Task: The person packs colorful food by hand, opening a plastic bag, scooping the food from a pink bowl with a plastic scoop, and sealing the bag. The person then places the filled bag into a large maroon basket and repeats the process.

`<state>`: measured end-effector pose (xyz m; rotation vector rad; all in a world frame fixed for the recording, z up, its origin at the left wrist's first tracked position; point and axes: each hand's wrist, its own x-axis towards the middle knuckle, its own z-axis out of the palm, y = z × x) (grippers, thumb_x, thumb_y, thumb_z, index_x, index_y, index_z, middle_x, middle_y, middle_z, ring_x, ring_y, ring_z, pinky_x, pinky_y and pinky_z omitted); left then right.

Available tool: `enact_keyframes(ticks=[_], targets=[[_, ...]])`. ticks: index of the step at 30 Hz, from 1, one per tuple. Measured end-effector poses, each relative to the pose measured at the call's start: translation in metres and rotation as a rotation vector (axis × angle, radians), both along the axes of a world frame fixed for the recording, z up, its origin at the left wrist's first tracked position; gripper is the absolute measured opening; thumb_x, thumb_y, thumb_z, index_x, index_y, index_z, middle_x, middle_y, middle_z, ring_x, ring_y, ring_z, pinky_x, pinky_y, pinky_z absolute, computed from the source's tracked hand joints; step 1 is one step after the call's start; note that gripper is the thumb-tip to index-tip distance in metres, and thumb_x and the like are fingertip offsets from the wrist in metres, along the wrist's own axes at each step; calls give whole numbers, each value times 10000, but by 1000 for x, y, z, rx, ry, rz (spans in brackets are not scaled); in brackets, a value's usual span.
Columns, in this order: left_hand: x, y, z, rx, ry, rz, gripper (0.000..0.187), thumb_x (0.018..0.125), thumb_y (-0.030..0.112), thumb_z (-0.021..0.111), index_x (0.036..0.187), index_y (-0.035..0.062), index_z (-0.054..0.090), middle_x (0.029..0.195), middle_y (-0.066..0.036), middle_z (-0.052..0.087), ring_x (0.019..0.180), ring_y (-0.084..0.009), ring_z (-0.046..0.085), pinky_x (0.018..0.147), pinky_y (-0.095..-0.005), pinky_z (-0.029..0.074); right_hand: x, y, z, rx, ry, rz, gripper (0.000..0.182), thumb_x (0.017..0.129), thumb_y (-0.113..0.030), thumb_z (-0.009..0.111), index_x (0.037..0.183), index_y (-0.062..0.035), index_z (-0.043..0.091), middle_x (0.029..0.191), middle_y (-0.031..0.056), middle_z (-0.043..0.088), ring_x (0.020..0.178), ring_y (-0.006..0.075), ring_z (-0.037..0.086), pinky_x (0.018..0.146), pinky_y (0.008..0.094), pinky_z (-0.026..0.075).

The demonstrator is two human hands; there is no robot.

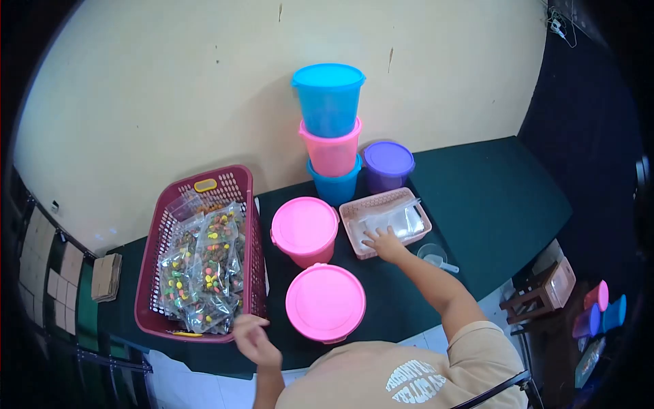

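My right hand (385,244) reaches over the near side of a shallow pink plastic basket (366,255). Its fingers are spread on or just above the clear plastic bags (395,219) lying inside. My left hand (255,341) is beside the near right corner of a maroon laundry basket (258,273), its fingers loosely curled with nothing visible in them. Clear pouches of colourful candy-like pieces (211,266) fill much of that basket. Between my hands stand two lidded pink tubs, one farther back (305,226) and one nearer (325,302).
Behind the pink tubs rises a stack of a blue tub (330,102), a pink tub (332,151) and another blue tub (335,185). A purple tub (388,163) stands beside it. A clear scoop (436,258) lies right of the shallow basket. Folded cardboard (106,277) sits at left.
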<state>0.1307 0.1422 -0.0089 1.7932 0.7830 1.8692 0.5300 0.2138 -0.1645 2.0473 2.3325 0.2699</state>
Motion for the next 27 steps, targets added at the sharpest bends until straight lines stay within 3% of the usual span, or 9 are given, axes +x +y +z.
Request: enact_keyframes(ticks=[2, 4, 6, 7, 11, 16, 18, 20, 27], targets=[[28, -20, -14, -26, 98, -144, 122, 818, -55, 536, 919, 11, 522, 836, -126, 586, 754, -221, 557, 687, -328, 448, 21, 17, -21, -65, -170, 176, 441, 867, -209, 542, 1303, -275, 536, 1426, 23, 418, 1282, 238, 437, 980, 614, 347], [48, -33, -18, -59, 242, -224, 175, 777, -95, 567, 920, 5, 553, 826, -134, 621, 719, -230, 607, 654, -322, 480, 29, 27, -9, 62, -164, 275, 378, 864, -180, 527, 1236, -224, 581, 1311, 16, 523, 1132, 223, 512, 965, 563, 377], [60, -43, -20, -89, 277, -213, 185, 777, -106, 569, 927, 2, 578, 835, -138, 641, 735, -228, 640, 678, -310, 503, 32, 41, -8, -136, -255, 280, 285, 867, -191, 519, 1132, -180, 624, 1174, 7, 588, 1124, 220, 513, 983, 555, 365], [65, -47, -21, -130, 274, -194, 190, 780, -109, 564, 932, 3, 579, 833, -140, 639, 738, -231, 638, 686, -311, 506, 37, 43, -11, 33, -199, 329, 164, 844, -190, 544, 933, -155, 677, 978, 2, 636, 1092, 216, 524, 995, 535, 354], [84, -66, -28, -271, 183, -169, 158, 822, -102, 532, 940, -7, 577, 849, -134, 627, 771, -203, 631, 713, -306, 505, 53, 43, 8, 90, -318, 342, 133, 817, -183, 569, 799, -162, 699, 865, 18, 653, 1026, 221, 547, 966, 521, 360], [109, -77, -44, -465, -18, -305, 148, 877, -65, 506, 996, -24, 583, 937, -117, 611, 845, -175, 624, 757, -300, 504, 44, -37, 167, 266, 143, 61, 103, 781, -160, 631, 773, -103, 716, 780, 72, 661, 925, 260, 580, 856, 467, 383], [124, -77, -37, -616, 52, -335, 200, 897, -47, 507, 1080, -28, 584, 1053, -122, 588, 953, -187, 623, 810, -311, 512, 40, -70, 190, 409, 659, 69, 101, 794, -150, 650, 821, -72, 708, 796, 88, 663, 874, 270, 583, 814, 455, 421], [141, -79, -23, -630, 61, -326, 244, 910, -28, 514, 1148, -25, 573, 1158, -128, 545, 1074, -205, 594, 876, -319, 518, 26, -103, 181, 224, 1030, 15, 95, 813, -123, 641, 862, -60, 693, 818, 91, 664, 837, 271, 594, 759, 420, 456], [166, -83, -25, -858, 8, -562, 266, 865, -9, 638, 1117, -35, 556, 1185, -114, 523, 1134, -210, 548, 992, -331, 448, -33, -162, 139, -186, 1182, 368, 104, 779, -182, 714, 791, -96, 657, 800, 41, 652, 794, 232, 609, 763, 361, 444]])
